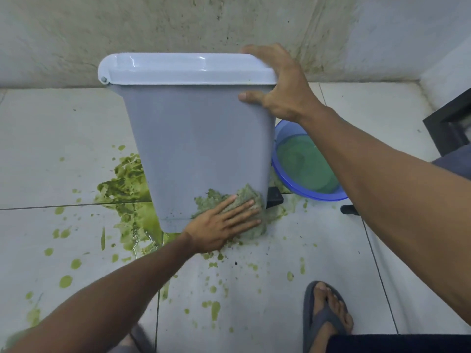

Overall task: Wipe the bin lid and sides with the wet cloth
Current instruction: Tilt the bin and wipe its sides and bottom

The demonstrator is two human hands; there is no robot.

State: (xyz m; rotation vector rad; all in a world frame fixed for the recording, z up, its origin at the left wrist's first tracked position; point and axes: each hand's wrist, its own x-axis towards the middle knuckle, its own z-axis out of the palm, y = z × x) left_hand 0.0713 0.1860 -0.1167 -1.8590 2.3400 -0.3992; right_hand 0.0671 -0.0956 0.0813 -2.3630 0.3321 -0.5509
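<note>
A grey plastic bin (198, 138) with a white lid (183, 68) stands on the tiled floor, its side facing me. My left hand (219, 225) presses a green-stained wet cloth (251, 200) flat against the bin's lower right side, fingers straight. At the lid's right corner my right hand (280, 85) grips the bin, fingers over the lid's top and thumb on the side wall.
Green slime is spilled on the tiles (127, 184) left of the bin, with splashes across the floor in front. A blue basin (309, 161) of greenish water sits right of the bin. The bin's black pedal (275, 198) sticks out. My sandalled foot (326, 312) is at lower right.
</note>
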